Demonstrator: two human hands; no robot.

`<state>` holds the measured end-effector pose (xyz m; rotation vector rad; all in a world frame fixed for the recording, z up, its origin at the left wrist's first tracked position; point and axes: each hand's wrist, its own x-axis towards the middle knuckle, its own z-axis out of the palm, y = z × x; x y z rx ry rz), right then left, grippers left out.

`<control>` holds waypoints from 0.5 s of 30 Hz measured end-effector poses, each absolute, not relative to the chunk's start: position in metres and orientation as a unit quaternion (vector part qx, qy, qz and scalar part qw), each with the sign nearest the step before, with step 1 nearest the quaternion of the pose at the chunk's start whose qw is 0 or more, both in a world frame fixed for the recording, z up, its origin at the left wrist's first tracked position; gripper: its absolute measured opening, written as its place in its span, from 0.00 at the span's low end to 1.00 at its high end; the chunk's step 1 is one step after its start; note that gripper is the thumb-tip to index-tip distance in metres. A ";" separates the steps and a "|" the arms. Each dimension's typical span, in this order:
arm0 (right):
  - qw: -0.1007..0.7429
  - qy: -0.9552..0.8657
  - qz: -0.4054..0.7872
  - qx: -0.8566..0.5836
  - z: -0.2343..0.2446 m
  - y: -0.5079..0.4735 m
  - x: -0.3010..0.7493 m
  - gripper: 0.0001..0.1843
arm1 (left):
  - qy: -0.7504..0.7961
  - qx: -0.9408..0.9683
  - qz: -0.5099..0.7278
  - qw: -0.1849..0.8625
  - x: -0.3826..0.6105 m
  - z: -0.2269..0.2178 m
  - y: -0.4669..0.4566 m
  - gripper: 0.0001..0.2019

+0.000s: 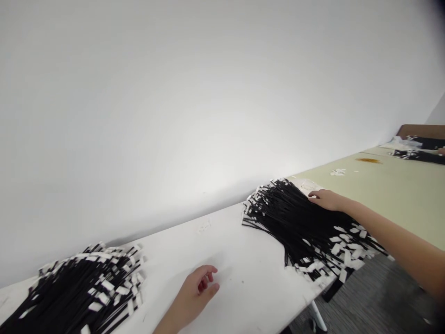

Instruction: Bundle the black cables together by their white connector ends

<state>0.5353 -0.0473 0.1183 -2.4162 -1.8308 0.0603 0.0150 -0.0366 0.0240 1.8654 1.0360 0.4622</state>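
My left hand is just above the white table, fingers loosely curled, thumb and forefinger apart, nothing between them. My right hand lies at the right edge of a wide pile of thin black cords, touching the top cords. Its fingers reach leftward with a small gap to the thumb, and no cord shows gripped. White tabs cover both ends of these cords, and the near ends hang over the table edge. A second pile of black cords with white tabs lies to the left of my left hand.
Behind the table rises a plain white wall. A pale yellow-green table adjoins on the right, with loose white bits and a brown stain. Farther off, more black cords lie beside a person's hand. Grey floor shows below.
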 end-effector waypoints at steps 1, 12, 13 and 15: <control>0.051 -0.600 0.019 -0.798 0.123 -0.047 0.537 0.22 | 0.421 0.757 0.191 0.462 0.015 0.024 -0.037 0.18; 0.204 -0.744 0.172 -0.612 0.112 -0.059 0.326 0.23 | 0.452 0.672 0.318 0.493 0.008 0.013 -0.029 0.17; 0.215 -0.759 0.205 -0.580 0.106 -0.058 0.298 0.21 | 0.458 0.662 0.332 0.492 0.007 0.010 -0.026 0.17; 0.248 -0.778 0.252 -0.520 0.094 -0.050 0.242 0.18 | 0.466 0.638 0.350 0.503 0.004 0.006 -0.022 0.16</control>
